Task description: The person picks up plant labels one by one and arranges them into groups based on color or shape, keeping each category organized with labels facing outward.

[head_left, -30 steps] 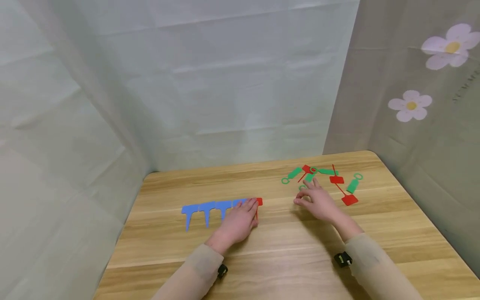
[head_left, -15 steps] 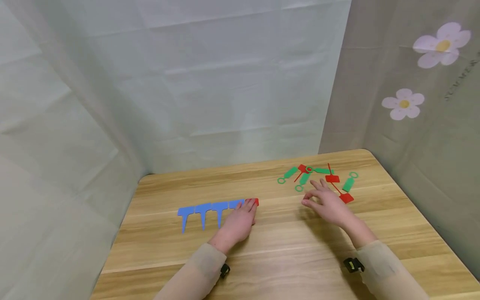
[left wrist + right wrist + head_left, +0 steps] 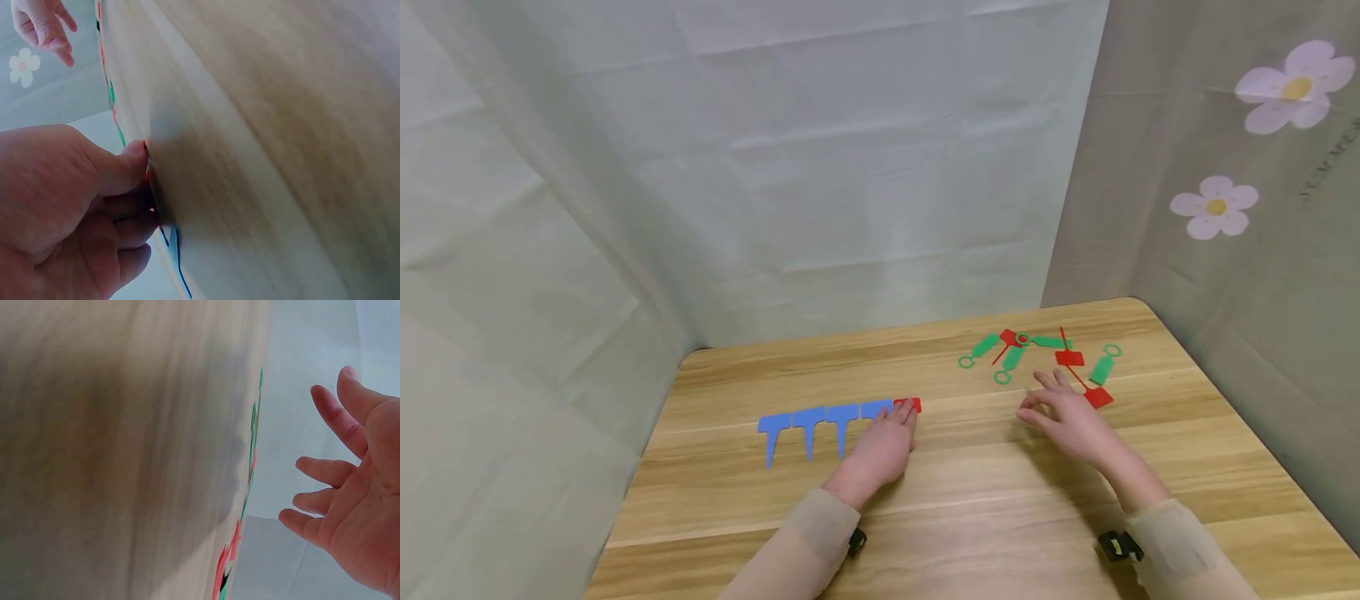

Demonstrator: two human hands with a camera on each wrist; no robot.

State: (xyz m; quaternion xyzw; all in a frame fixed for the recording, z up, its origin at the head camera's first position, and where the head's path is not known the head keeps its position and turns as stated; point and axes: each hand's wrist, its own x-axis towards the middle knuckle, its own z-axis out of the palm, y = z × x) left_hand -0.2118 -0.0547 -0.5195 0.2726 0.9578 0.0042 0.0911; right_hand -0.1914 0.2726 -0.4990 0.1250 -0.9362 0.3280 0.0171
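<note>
Resting flat on the table (image 3: 1000,500), our left hand (image 3: 880,446) presses its fingertips on a red tag (image 3: 912,405) at the right end of the blue tag row (image 3: 820,419); a sideways slip could, we judge, knock that row askew. Our right hand (image 3: 1071,417) hovers open and empty, fingers spread, near the mixed pile of red and green tags (image 3: 1045,358) far right, where overlapping stems might snag.

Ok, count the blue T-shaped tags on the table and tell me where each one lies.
4 show, in one row left of centre: the first blue tag, second blue tag, third blue tag, and fourth blue tag, partly under the left hand. The hand may hide more.
</note>
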